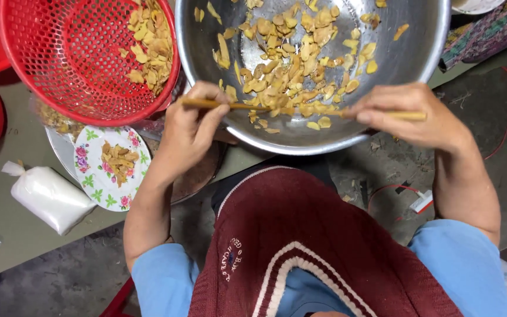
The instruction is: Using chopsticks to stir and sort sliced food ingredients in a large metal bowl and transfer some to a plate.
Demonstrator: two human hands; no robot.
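A large steel bowl (418, 41) holds many pale yellow food pieces (291, 64). My left hand (192, 132) grips a wooden chopstick (206, 104) whose tip reaches into the pieces near the bowl's near rim. My right hand (409, 114) is closed on another wooden stick (409, 116) that points in from the right. Both hands hover over the bowl's near edge, with the sticks meeting among the pieces.
A red plastic basket (60, 64) with more yellow pieces stands left of the bowl. Below it lies a flowered plate (92, 176) with a few pieces. A white filled bag (48, 196) rests on the table at left. A red wire (500, 138) runs along the floor at right.
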